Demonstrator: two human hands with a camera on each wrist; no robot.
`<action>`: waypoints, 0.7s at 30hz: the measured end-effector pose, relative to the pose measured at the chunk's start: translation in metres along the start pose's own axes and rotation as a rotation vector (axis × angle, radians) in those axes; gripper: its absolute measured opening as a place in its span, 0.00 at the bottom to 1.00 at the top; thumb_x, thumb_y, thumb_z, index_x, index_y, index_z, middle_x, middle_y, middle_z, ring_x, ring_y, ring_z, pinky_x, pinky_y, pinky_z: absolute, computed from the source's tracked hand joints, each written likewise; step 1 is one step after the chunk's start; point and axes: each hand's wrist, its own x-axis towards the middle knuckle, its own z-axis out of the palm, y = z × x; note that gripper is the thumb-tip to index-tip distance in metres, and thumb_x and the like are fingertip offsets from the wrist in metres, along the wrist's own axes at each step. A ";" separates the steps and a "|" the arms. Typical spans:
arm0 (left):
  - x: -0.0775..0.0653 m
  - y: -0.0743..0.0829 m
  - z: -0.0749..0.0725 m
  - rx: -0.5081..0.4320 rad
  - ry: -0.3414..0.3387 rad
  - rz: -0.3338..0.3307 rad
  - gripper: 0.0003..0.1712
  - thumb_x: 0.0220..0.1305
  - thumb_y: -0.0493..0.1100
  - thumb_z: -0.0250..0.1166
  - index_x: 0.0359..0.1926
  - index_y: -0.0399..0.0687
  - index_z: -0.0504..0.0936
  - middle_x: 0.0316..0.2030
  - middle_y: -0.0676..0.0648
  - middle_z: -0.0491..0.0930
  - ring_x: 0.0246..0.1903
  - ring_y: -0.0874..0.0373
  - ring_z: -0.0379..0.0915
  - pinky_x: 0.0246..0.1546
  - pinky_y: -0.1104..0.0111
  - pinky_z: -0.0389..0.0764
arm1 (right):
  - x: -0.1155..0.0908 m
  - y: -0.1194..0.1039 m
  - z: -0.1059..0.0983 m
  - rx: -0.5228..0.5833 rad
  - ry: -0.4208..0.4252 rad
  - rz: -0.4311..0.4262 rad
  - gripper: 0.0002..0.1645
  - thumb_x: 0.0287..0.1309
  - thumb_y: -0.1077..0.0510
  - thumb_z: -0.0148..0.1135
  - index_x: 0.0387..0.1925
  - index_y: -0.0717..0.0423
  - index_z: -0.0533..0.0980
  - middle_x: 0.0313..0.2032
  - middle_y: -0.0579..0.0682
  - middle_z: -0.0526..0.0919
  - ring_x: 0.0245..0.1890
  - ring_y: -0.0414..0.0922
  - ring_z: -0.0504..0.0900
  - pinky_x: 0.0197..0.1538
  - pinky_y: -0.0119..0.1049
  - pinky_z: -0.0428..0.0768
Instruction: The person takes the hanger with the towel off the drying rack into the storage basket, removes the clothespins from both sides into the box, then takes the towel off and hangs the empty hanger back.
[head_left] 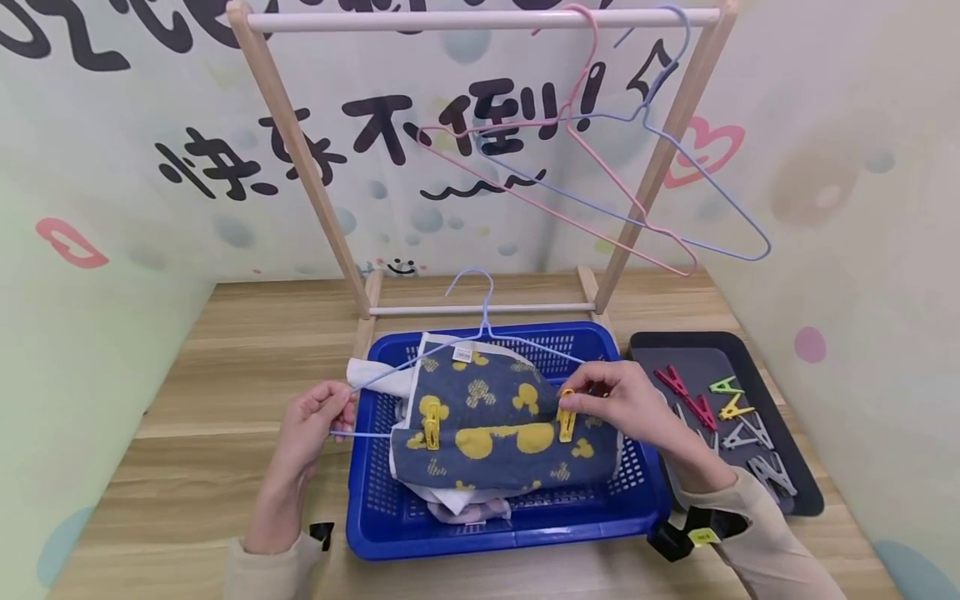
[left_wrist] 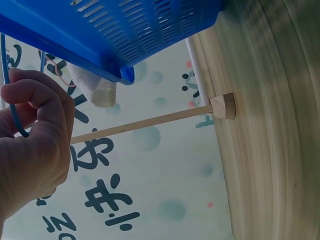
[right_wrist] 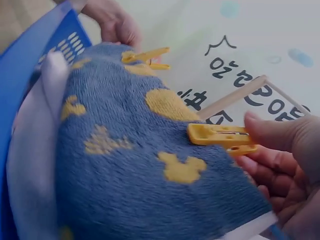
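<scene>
A dark blue towel point(head_left: 480, 462) with yellow mouse-head patterns hangs folded over the lower bar of a light blue hanger point(head_left: 485, 321), above the blue basket point(head_left: 480, 542). My left hand point(head_left: 311, 421) grips the hanger's left corner. On the towel's left side a yellow clothespin point(head_left: 432, 423) is clipped over the fold. My right hand point(head_left: 622, 400) pinches a second yellow clothespin point(right_wrist: 215, 134) between thumb and fingers, its jaws over the towel's folded edge at the right. A white tag point(head_left: 462, 355) shows near the towel's top.
A dark tray point(head_left: 693, 350) with several red, green, yellow and grey clothespins lies right of the basket. Behind stands a wooden rack point(head_left: 300, 158), with a pink hanger point(head_left: 600, 162) and a blue hanger point(head_left: 705, 171) on its top rod. More cloth point(head_left: 468, 510) lies in the basket.
</scene>
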 end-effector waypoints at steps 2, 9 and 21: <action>-0.001 0.000 0.000 -0.002 0.003 -0.004 0.13 0.67 0.29 0.51 0.25 0.38 0.74 0.15 0.53 0.72 0.14 0.65 0.67 0.11 0.78 0.66 | 0.000 -0.001 -0.001 0.097 0.035 0.007 0.05 0.54 0.69 0.63 0.28 0.58 0.80 0.25 0.45 0.82 0.20 0.40 0.74 0.22 0.29 0.73; -0.001 -0.002 0.000 -0.004 -0.004 -0.003 0.14 0.67 0.30 0.50 0.24 0.41 0.75 0.15 0.54 0.72 0.14 0.66 0.67 0.12 0.78 0.66 | -0.004 -0.003 -0.017 0.222 0.205 -0.050 0.04 0.54 0.75 0.59 0.29 0.69 0.77 0.28 0.46 0.83 0.24 0.41 0.79 0.28 0.28 0.78; -0.002 -0.003 -0.003 -0.059 -0.010 0.033 0.17 0.68 0.31 0.50 0.24 0.47 0.77 0.17 0.54 0.72 0.15 0.67 0.66 0.12 0.79 0.66 | -0.053 0.045 -0.112 -0.092 0.319 0.340 0.08 0.60 0.61 0.60 0.36 0.65 0.79 0.26 0.43 0.79 0.24 0.36 0.74 0.28 0.24 0.74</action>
